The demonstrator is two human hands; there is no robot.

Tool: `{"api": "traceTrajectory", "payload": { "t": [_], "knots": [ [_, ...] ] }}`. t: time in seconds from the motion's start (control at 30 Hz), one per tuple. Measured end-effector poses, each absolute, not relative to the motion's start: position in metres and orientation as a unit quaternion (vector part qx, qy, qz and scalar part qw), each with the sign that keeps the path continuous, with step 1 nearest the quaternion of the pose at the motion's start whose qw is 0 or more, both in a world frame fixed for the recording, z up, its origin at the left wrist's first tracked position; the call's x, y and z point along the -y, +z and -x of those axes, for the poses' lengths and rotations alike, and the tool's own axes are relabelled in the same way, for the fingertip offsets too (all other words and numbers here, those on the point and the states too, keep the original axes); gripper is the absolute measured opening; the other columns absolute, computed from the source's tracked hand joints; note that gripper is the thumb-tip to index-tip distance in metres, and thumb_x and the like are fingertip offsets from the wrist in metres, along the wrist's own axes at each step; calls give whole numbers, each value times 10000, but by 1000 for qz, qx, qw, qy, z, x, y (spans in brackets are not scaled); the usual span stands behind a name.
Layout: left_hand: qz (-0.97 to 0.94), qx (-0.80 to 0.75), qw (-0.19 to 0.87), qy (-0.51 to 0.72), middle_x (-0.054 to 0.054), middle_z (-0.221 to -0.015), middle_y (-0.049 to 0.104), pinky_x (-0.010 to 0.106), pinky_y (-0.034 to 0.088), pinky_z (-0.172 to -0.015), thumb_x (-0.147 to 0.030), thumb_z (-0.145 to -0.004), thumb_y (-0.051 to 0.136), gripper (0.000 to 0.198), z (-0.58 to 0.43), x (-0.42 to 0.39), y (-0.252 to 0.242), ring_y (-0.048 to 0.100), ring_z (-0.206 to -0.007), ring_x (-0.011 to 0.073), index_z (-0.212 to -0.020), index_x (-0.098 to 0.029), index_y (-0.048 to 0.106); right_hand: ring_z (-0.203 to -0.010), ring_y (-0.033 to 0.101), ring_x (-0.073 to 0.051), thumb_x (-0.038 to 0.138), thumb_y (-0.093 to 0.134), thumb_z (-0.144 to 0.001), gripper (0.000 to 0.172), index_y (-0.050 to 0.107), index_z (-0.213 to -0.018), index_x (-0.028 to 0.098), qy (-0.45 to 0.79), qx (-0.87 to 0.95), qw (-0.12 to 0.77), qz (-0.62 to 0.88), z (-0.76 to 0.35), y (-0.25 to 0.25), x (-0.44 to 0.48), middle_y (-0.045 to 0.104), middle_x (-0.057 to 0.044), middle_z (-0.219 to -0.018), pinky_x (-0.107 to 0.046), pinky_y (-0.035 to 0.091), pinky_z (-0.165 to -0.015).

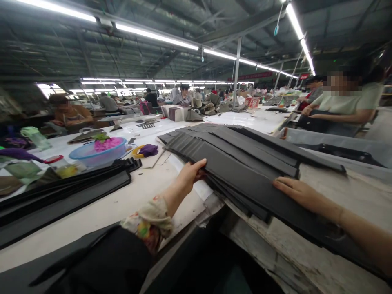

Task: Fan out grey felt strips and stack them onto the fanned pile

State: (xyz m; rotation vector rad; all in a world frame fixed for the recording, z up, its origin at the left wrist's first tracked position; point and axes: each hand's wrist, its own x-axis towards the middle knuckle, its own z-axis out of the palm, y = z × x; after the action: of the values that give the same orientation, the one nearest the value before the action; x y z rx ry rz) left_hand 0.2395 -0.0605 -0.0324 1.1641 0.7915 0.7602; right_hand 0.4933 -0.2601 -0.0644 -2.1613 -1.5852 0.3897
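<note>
A long dark grey panel (pixel 239 173), which looks like stiff fabric or sheet material, lies slantwise in front of me over the table's near edge. My left hand (pixel 191 173) pinches its near edge, thumb on top and fingers curled below. Further right, my right hand (pixel 295 191) grips the same panel, its fingers together at the far edge; the fingertips are partly hidden. Beneath and behind the panel spreads a fanned stack of similar dark grey panels (pixel 214 134). To the left rests another pile of long black strips (pixel 101 185).
Left of the stack stand a blue basin (pixel 79 153) with pink contents, a yellow tape roll (pixel 137 151), a purple cloth (pixel 149 150) and a red-lidded jar (pixel 55 160). At right is a translucent bin (pixel 324 139); behind it a person (pixel 343 102) handles dark material.
</note>
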Motion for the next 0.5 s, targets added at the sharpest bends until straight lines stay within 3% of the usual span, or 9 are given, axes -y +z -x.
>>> {"api": "traceTrajectory", "payload": {
  "t": [0.13, 0.33, 0.5],
  "knots": [
    [-567, -383, 633, 362, 66, -938, 617, 187, 475, -458, -362, -741, 586, 370, -274, 24, -40, 558, -556, 86, -1046, -185, 472, -963, 578, -236, 613, 278, -789, 512, 566, -972, 230, 109, 555, 270, 779, -505, -79, 227, 646, -27, -998, -315, 443, -861],
    [-563, -485, 597, 301, 112, -961, 581, 255, 500, -463, -349, -730, 604, 473, -287, 1, -87, 540, -502, 96, -1091, -162, 363, -1118, 498, -235, 603, 285, -778, 557, 514, -1144, 250, 173, 573, 227, 769, -515, -122, 203, 575, -12, -1181, -350, 381, -978],
    [-575, -474, 601, 289, 100, -948, 578, 262, 516, -495, -362, -730, 600, 456, -285, -3, -89, 566, -549, 112, -1070, -181, 356, -1148, 461, -242, 609, 367, -734, 612, 473, -1225, 261, 187, 568, 209, 774, -518, -113, 215, 528, -2, -1240, -350, 369, -986]
  ]
}}
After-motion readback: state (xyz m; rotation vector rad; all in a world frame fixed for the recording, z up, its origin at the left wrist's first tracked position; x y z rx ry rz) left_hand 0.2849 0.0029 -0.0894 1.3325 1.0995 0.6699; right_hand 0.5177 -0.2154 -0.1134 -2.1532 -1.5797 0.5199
